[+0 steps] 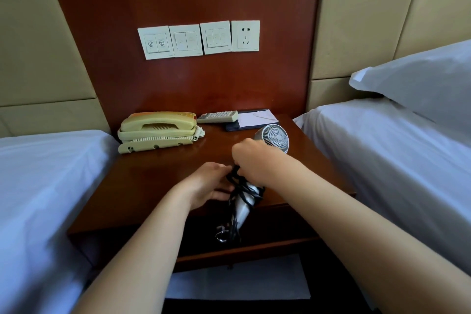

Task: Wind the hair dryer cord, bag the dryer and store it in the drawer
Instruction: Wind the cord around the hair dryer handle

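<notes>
Two bare hands meet over the front half of a glossy, red-brown wooden nightstand (153, 181), and I read both as closed on the same thing. The hair dryer (275, 138) is smooth silver, its round rear grille dotted with fine holes and turned toward me; its tapering handle slants down past the front edge of the tabletop. A thin black cord (243, 187) wraps the upper handle in loose, uneven loops, and a few strands trail down beside the handle to a plug (221, 233) with shiny metal pins hanging in the dark gap below the top. My right hand (251, 160) sits just in front of the dryer's barrel, knuckles bunched, fingers curled down and pinching the cord where the loops start. My left hand (209, 183) comes in from the left, fingertips at the top of the bundle and thumb beneath it, cupping the wound cord against the handle. So the dryer lies directly under and beyond the right hand, with the handle poking out below both hands. Farther back stand a cream plastic telephone (158, 130) with a coiled cable, a grey remote control (218, 116) and a dark folder (252, 120) bearing white paper. White switch plates (186, 40) and a socket (245, 36) are set in the wood panel, and white-sheeted beds flank the nightstand.
</notes>
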Demonstrator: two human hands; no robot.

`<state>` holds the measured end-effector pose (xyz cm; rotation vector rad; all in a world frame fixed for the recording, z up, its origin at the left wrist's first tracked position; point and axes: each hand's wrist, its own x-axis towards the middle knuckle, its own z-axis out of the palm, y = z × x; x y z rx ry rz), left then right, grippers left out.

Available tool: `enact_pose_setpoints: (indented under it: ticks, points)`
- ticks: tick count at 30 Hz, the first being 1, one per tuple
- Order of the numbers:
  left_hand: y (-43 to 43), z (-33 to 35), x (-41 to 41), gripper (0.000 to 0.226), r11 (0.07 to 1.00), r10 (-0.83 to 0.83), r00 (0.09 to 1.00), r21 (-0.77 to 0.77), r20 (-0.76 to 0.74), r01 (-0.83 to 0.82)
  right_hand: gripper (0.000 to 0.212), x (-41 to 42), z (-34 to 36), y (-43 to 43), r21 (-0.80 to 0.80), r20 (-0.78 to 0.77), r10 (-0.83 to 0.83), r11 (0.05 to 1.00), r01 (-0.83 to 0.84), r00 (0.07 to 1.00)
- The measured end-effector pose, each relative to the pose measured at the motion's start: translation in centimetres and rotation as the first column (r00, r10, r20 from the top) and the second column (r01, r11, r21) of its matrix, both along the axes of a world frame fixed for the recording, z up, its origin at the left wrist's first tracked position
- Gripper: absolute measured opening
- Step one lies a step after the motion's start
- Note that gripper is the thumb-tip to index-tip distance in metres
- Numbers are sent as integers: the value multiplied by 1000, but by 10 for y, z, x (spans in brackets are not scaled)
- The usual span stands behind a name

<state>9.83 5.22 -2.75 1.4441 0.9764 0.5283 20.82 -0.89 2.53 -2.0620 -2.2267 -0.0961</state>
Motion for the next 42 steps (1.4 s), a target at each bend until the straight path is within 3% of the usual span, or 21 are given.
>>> enact_pose_setpoints:
  ticks: [3, 5, 8, 10, 15, 19, 22, 24, 28, 31, 35, 38, 42]
  points:
    - [-1, 2, -2, 27, 996, -12, 996, 91, -94, 21, 31, -14, 0, 7, -18, 112, 28, 999, -26, 993]
    - [1, 4, -8, 26, 994, 6, 992, 113, -129, 9, 30, -17, -1, 11, -20, 101, 67, 998, -66, 993]
    - [7, 8, -17, 21, 998, 40, 996, 53, -83, -36, 26, -1, -5, 13, 20, -14, 181, 983, -181, 983]
    - [9, 8, -19, 21, 993, 64, 991, 106, -117, -51, 27, 10, -9, 9, 66, -122, 208, 977, -201, 970]
    - [6, 7, -19, 25, 970, 66, 991, 240, -118, -36, 28, 28, -22, 5, 169, -294, 153, 980, -106, 943]
    - [-2, 3, -14, 9, 945, 16, 993, 325, -117, 23, 29, 38, -32, 2, 210, -337, 157, 974, -88, 929]
    - [-4, 0, -8, 17, 922, 28, 994, 388, -106, 15, 26, 42, -34, 0, 238, -349, 195, 964, -115, 916]
    - [-4, 0, -10, 19, 874, 50, 988, 485, -148, 29, 24, 43, -32, 1, 234, -354, 213, 963, -134, 911]
    - [-8, 3, -13, 8, 638, 163, 896, 737, -413, 224, 23, 46, -29, 2, 212, -351, 264, 957, -198, 898]
    - [-16, 8, -8, 13, 549, 244, 832, 778, -499, 305, 24, 46, -28, 1, 202, -353, 286, 953, -226, 891]
    - [-23, 7, -3, 15, 509, 231, 819, 783, -524, 357, 23, 49, -31, 0, 239, -401, 308, 944, -226, 863]
    - [-23, 8, -3, 23, 527, 228, 784, 750, -578, 399, 26, 52, -39, 1, 263, -432, 257, 953, -153, 865]
    - [-17, 5, -7, 22, 706, 145, 880, 671, -452, 228, 33, 49, -50, -1, 285, -413, 149, 958, -28, 898]
